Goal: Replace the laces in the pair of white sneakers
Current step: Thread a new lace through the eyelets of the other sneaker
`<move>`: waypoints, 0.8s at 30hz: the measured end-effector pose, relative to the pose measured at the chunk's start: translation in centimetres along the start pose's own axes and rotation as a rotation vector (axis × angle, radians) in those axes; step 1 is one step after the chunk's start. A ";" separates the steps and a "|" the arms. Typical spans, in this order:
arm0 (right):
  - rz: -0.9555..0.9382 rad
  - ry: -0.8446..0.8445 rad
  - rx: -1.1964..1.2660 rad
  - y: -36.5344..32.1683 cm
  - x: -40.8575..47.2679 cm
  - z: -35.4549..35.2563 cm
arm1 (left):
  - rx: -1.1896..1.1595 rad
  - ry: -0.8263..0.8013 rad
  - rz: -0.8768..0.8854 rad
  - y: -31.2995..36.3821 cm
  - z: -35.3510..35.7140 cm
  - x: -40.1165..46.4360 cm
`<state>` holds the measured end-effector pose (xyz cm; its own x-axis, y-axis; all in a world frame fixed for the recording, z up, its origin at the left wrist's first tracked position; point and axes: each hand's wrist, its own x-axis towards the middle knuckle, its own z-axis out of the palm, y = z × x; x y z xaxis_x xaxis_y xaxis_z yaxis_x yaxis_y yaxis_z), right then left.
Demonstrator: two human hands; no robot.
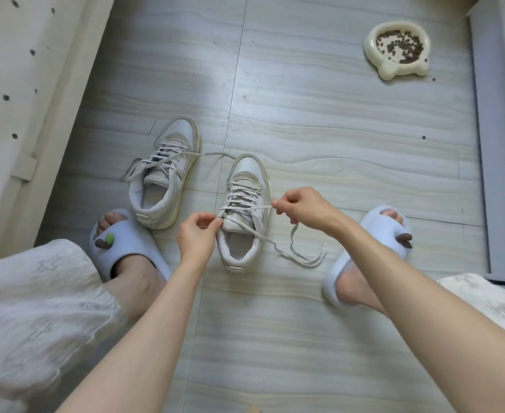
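The right-hand sneaker (245,210) stands upright on the floor (349,138) between the person's feet, toe pointing away, its lace (293,248) threaded through the eyelets and undone at the top. The left hand (196,234) pinches one strand of this lace at the near left edge of the tongue, thumb and forefinger pressed together on it. The right hand (302,208) pinches the other strand just beside the sneaker's right side, fingers curled, the strand drawn taut across the upper eyelets. Loose lace ends trail over the floor to the right of the heel, near the right slipper (373,248). The second sneaker (163,174) stands to the left and slightly farther off, apart from the first, laced but slack; one of its lace ends runs across the floor toward the first sneaker's toe, and whether it touches cannot be made out. The left slipper (126,242) sits just beside this second sneaker's heel, apparently touching it. A cream pet bowl (397,52) holding dark kibble rests well apart at the far right. A pale padded surface (16,93) with dark studs borders the floor on the left.
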<state>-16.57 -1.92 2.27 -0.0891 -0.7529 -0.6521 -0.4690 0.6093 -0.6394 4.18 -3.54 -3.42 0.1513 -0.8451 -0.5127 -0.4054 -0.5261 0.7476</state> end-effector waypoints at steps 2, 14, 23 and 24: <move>-0.013 -0.007 0.087 -0.2 -1.5 -0.9 | 0.062 0.029 -0.044 0.4 -0.1 -0.2; -0.200 -0.065 0.193 -4.5 -9.4 -2.6 | -0.404 -0.614 -0.058 9.7 -0.9 -9.5; -0.335 -0.027 0.240 -7.4 -13.3 -2.1 | -0.831 -0.679 -0.164 13.9 -6.5 -11.4; -0.347 -0.013 0.250 -7.5 -13.7 -2.2 | -0.804 -0.688 -0.142 14.5 -6.7 -11.7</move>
<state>-13.75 3.28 16.93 0.0485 -0.9216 -0.3851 -0.2420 0.3632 -0.8997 2.59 -1.89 16.31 -0.4928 -0.6686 -0.5569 0.3282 -0.7356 0.5926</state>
